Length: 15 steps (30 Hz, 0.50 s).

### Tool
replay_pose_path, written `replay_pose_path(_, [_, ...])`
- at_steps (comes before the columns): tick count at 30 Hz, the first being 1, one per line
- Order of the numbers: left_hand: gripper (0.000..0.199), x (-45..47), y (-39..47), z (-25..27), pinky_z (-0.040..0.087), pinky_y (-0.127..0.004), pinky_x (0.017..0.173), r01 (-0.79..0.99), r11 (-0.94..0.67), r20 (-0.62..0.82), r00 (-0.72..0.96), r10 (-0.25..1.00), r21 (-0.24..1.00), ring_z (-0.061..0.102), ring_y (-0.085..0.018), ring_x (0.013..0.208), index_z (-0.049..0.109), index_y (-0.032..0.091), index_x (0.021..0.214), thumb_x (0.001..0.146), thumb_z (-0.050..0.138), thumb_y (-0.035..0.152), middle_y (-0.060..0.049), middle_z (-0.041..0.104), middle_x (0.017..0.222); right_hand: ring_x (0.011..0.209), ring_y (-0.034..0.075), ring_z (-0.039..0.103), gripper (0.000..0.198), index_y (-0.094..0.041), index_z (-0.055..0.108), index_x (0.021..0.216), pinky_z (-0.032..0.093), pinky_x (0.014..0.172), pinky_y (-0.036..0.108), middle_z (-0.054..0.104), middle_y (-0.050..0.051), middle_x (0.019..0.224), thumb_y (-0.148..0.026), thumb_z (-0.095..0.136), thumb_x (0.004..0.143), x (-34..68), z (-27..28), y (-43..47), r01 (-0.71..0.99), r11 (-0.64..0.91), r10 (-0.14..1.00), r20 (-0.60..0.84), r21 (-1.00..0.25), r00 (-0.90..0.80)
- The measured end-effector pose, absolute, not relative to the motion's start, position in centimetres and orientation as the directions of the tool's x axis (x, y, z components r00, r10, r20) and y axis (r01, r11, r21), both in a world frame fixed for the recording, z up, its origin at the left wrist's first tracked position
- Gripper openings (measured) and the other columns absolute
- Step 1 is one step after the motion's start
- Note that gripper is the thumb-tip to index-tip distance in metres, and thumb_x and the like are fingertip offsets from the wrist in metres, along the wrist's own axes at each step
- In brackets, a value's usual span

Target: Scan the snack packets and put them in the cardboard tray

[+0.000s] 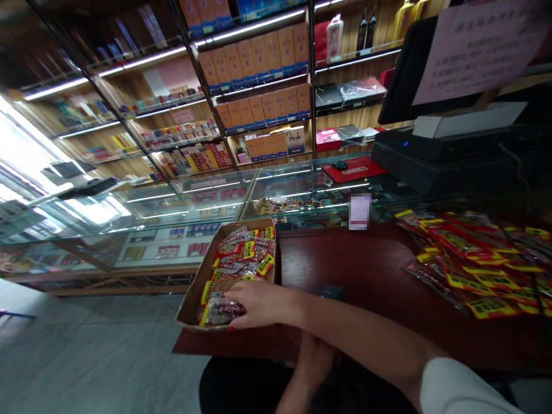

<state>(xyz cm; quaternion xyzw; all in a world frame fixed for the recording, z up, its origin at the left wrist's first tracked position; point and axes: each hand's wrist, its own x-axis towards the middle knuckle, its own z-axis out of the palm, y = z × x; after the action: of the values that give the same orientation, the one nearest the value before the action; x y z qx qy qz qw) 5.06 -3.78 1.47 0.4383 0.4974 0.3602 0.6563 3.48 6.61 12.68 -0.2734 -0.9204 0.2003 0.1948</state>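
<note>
A shallow cardboard box (188, 306) sits at the left end of the dark red wooden table, holding several clear snack packets (226, 310) with yellow and red labels. My right hand (263, 302) reaches across into the near part of this box. Its fingers are stretched out and apart, resting over the packets, with the thumb near the front wall. Beneath my right forearm is my left hand (317, 353), close to the table's front edge; the forearm hides its fingers. On the right lies a loose pile of similar packets (483, 259).
Glass display counters (185, 198) stand behind the table. A red mat (353, 169) with a mouse lies near a monitor (409, 75) carrying a pink paper. A dark object (332, 292) is beyond my forearm. Shelves with orange boxes (259, 54) line the wall.
</note>
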Motion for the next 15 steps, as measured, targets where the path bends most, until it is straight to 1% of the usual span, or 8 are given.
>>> replay_pose_path(2, [0.030, 5.0, -3.8, 1.5, 0.043, -0.026, 0.044, -0.039, 0.358, -0.339, 0.237, 0.911, 0.933, 0.054, -0.016, 0.048, 0.064, 0.018, 0.076, 0.073, 0.077, 0.046, -0.001, 0.062, 0.055, 0.123, 0.029, 0.061, 0.049, -0.017, 0.064, 0.127, 0.043, 0.108, 0.050, 0.066, 0.013, 0.134, -0.046, 0.067, 0.088, 4.7, 12.8, 6.1, 0.381, 0.772, 0.581, 0.321, -0.509, -0.748])
replay_pose_path(4, [0.029, 5.2, -3.8, 1.5, 0.040, -0.024, 0.041, -0.033, 0.365, -0.348, 0.233, 0.908, 0.930, 0.050, -0.013, 0.043, 0.062, 0.018, 0.078, 0.075, 0.074, 0.044, 0.001, 0.059, 0.053, 0.125, 0.025, 0.060, 0.040, -0.023, 0.065, 0.127, 0.042, 0.110, 0.045, 0.067, 0.009, 0.135, -0.040, 0.064, 0.091, 8.6, 12.4, 5.3, 0.409, 0.705, 0.683, 0.397, -0.579, -0.613])
replay_pose_path(6, [0.025, 5.5, -3.8, 1.6, 0.037, -0.021, 0.037, 0.000, 0.373, -0.363, 0.232, 0.902, 0.928, 0.046, -0.010, 0.038, 0.060, 0.018, 0.081, 0.077, 0.070, 0.040, 0.005, 0.055, 0.051, 0.121, 0.020, 0.063, 0.035, -0.025, 0.065, 0.126, 0.047, 0.106, 0.037, 0.069, 0.006, 0.130, -0.033, 0.058, 0.093, 14.8, 10.7, 4.4, 0.498, 0.564, 0.824, 0.411, -0.659, -0.389])
replay_pose_path(8, [0.021, 5.7, -3.8, 1.8, 0.035, -0.019, 0.036, 0.045, 0.367, -0.367, 0.237, 0.900, 0.929, 0.045, -0.008, 0.037, 0.058, 0.018, 0.084, 0.078, 0.066, 0.036, 0.006, 0.054, 0.051, 0.117, 0.022, 0.065, 0.037, -0.022, 0.065, 0.127, 0.049, 0.104, 0.040, 0.070, 0.010, 0.128, -0.032, 0.049, 0.095, 22.1, 7.7, 3.1, 0.686, 0.312, 0.927, 0.370, -0.658, -0.066])
replay_pose_path(9, [0.020, 5.8, -3.8, 1.8, 0.035, -0.018, 0.036, 0.060, 0.361, -0.365, 0.241, 0.899, 0.931, 0.044, -0.008, 0.037, 0.058, 0.018, 0.085, 0.078, 0.065, 0.035, 0.007, 0.054, 0.051, 0.115, 0.026, 0.066, 0.038, -0.020, 0.066, 0.125, 0.049, 0.103, 0.044, 0.070, 0.013, 0.127, -0.032, 0.047, 0.095, 25.8, 5.9, 2.3, 0.786, 0.164, 0.926, 0.368, -0.596, 0.086])
replay_pose_path(11, [0.021, 5.9, -3.8, 1.9, 0.034, -0.018, 0.036, 0.072, 0.361, -0.368, 0.243, 0.898, 0.930, 0.044, -0.008, 0.037, 0.057, 0.017, 0.086, 0.079, 0.064, 0.036, 0.007, 0.054, 0.051, 0.111, 0.035, 0.066, 0.041, -0.014, 0.067, 0.121, 0.046, 0.101, 0.057, 0.071, 0.019, 0.119, -0.032, 0.045, 0.092, 31.9, 2.1, -0.1, 0.919, -0.113, 0.867, 0.413, -0.378, 0.277])
replay_pose_path(13, [0.023, 6.0, -3.7, 2.1, 0.034, -0.018, 0.036, 0.080, 0.360, -0.369, 0.238, 0.899, 0.929, 0.045, -0.008, 0.037, 0.057, 0.017, 0.086, 0.078, 0.064, 0.037, 0.007, 0.054, 0.052, 0.115, 0.038, 0.062, 0.043, -0.011, 0.065, 0.123, 0.039, 0.104, 0.063, 0.070, 0.022, 0.122, -0.032, 0.044, 0.093, 35.3, -1.0, -2.7, 0.947, -0.253, 0.826, 0.464, -0.199, 0.319])
replay_pose_path(15, [0.025, 6.0, -3.6, 2.2, 0.035, -0.019, 0.036, 0.100, 0.355, -0.369, 0.229, 0.901, 0.929, 0.046, -0.009, 0.037, 0.057, 0.018, 0.085, 0.076, 0.066, 0.039, 0.007, 0.055, 0.052, 0.118, 0.038, 0.061, 0.043, -0.009, 0.063, 0.126, 0.029, 0.110, 0.067, 0.066, 0.024, 0.129, -0.030, 0.042, 0.095, 36.0, -2.6, -4.7, 0.944, -0.316, 0.803, 0.503, -0.094, 0.319])
